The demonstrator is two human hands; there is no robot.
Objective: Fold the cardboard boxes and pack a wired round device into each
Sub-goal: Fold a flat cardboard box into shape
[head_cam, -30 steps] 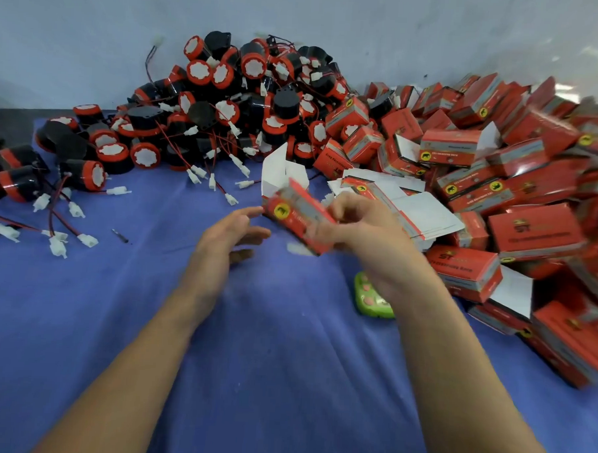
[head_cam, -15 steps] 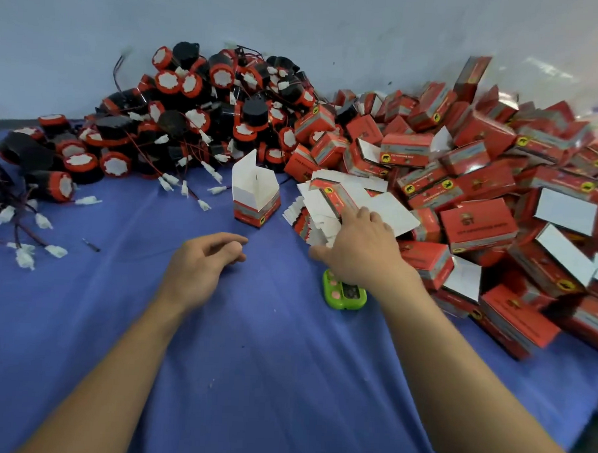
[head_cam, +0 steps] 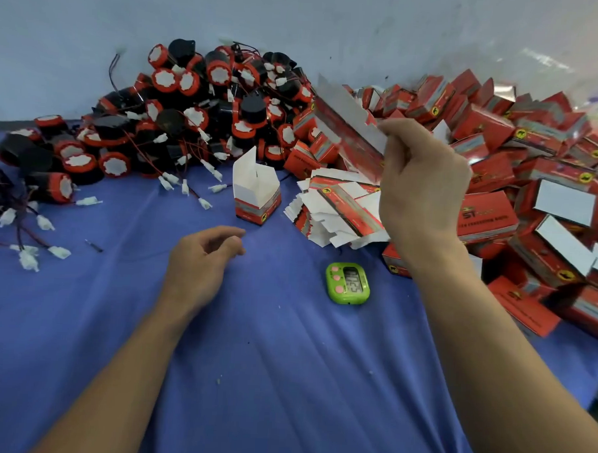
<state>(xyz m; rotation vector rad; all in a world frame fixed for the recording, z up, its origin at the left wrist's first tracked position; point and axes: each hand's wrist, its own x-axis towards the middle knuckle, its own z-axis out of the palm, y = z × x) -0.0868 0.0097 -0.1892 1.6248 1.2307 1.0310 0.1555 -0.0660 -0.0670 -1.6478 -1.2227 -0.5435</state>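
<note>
My right hand (head_cam: 419,194) is raised above the table and pinches a flat red-and-white box blank (head_cam: 346,132) that slants up to the left. Below it lies a stack of flat blanks (head_cam: 339,211). One folded box (head_cam: 256,193) stands upright on the blue cloth with its white top flaps open. My left hand (head_cam: 200,263) hovers low over the cloth in front of that box, fingers loosely curled, holding nothing. A heap of black-and-red round devices (head_cam: 193,112) with red wires and white plugs lies at the back left.
Many closed red boxes (head_cam: 532,188) are piled along the right side. A green digital timer (head_cam: 348,283) lies on the blue cloth (head_cam: 250,378) between my forearms. A pale wall stands behind the piles. Loose white plugs (head_cam: 29,255) trail at the far left.
The folded box left my hands and now stands on the cloth. My right hand reached to the blank stack, then lifted one blank up. My left hand stayed low.
</note>
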